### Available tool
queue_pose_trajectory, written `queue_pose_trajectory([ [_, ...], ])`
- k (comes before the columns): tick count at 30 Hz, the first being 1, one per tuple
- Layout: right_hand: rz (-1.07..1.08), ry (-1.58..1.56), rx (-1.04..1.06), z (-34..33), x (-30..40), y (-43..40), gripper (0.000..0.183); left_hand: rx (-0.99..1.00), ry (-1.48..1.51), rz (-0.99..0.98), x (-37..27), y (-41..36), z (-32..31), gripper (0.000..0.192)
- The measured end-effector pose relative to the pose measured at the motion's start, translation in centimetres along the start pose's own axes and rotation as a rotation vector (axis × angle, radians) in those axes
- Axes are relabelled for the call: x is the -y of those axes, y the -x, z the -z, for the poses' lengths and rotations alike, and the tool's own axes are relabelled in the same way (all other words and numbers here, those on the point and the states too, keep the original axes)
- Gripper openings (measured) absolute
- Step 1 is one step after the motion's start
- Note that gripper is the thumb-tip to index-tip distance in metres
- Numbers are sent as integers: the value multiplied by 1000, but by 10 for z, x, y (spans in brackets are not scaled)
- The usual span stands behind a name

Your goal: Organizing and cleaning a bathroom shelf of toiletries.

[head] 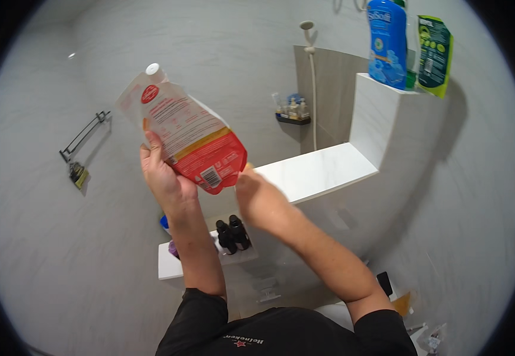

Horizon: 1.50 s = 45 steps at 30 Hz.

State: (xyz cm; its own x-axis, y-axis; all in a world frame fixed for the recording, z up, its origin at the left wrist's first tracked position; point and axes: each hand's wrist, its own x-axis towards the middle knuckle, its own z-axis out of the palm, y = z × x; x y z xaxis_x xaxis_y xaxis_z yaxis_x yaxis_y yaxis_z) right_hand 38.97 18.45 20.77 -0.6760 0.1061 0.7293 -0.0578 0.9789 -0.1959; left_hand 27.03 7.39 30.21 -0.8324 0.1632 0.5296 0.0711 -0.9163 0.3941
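Observation:
A red and translucent plastic refill pouch [195, 133] with a white cap is tilted in front of me, its printed side facing the camera. My left hand [161, 171] grips the pouch along its left edge, thumb at the front. At its lower right corner is my right hand [259, 193], fingers closed on the red end. Beyond, on the raised ledge, stand a blue plastic bottle [387, 44] and a green pouch [435, 55].
A marble-look half wall [315, 173] runs behind my right hand. Black pump bottles [233, 236] stand on a low white shelf [168, 262] below my forearms. A hand shower [307, 26], corner caddy [293, 119] and metal rack [84, 135] are on the walls.

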Motion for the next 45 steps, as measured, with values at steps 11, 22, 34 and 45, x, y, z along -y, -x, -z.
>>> queue_pose_trajectory([
  [11,-460,341,139,152,-158,75,35,20,-37,8,19,10,-12,25],
  [22,50,154,76,42,-19,23,28,-14,-23,-34,44,29,-33,28],
  [34,-264,474,157,138,-166,68,31,-68,-109,-80,57,33,-22,24],
  [45,-231,449,-191,158,-108,119,28,-21,-119,-55,69,60,-24,23],
])
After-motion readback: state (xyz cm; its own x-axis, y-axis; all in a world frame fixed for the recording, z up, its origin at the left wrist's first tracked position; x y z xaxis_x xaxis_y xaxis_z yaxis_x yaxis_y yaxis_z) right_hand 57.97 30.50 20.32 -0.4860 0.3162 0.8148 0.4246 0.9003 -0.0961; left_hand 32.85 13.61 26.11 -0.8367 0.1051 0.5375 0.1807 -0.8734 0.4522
